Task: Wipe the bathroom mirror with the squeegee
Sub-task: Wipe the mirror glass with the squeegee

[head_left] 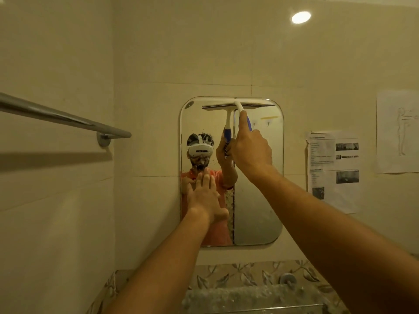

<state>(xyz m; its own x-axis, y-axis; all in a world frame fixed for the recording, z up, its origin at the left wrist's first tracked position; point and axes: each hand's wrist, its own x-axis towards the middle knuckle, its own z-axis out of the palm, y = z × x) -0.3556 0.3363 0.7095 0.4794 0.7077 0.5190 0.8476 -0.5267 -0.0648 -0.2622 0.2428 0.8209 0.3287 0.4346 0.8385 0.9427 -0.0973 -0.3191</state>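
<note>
The squeegee [240,105] is gripped by the right hand [251,152] at the mirror's [258,200] top. The left hand [204,198] is laid flat lower down, and papers [333,171] are hung to its right.

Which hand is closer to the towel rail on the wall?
Left. The left hand lies flat on the mirror, right of the towel rail; the right hand grips the squeegee farther right.

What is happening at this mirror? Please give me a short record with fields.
place: bathroom wall with a mirror
right hand: grips the squeegee by its handle, blade across the top of the mirror
left hand: flat on the mirror's lower left, fingers straight
glass: specks on the left part, right part looks cleaner
nearby: towel rail on the left wall, papers stuck to the right of the mirror
</note>
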